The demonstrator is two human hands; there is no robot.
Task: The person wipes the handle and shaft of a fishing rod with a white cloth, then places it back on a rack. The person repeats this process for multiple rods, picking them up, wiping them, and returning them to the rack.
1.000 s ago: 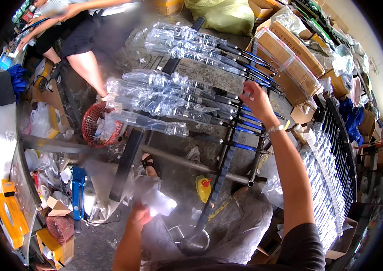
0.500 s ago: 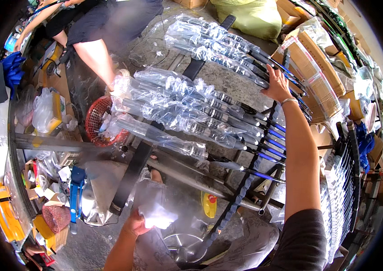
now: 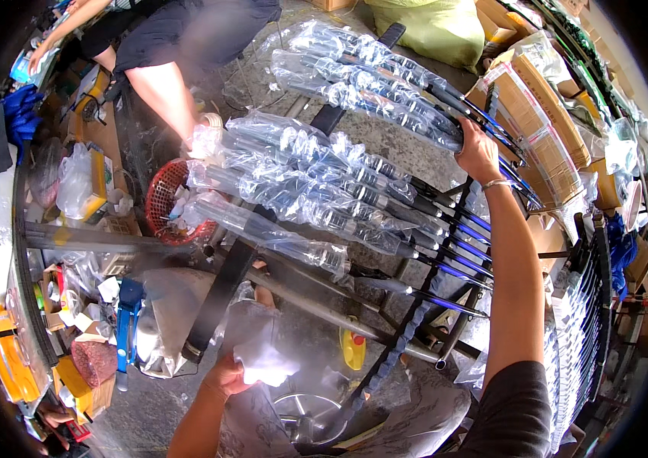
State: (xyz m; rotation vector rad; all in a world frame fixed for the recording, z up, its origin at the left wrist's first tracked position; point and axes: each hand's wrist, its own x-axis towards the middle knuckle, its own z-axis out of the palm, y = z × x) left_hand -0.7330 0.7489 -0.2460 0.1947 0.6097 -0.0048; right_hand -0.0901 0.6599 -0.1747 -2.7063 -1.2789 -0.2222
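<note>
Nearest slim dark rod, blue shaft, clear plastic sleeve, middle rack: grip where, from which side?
Probably the dark stretch just right of the clear plastic sleeve, from above on the wearer's side: the slim blue-shafted dark rod lies across dark rack bars, with no neighbouring rod there.

head, left fisheye | looking down | left hand (image 3: 226, 375) near | right hand (image 3: 479, 153) farther

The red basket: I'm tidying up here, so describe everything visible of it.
The red basket is rounded and looks like plastic, its wall pierced by many small openings. Mouth up, it holds crumpled pale scraps. It sits left of centre; plastic-wrapped rods partly hide its right side; whether any touches it is unclear.
</note>
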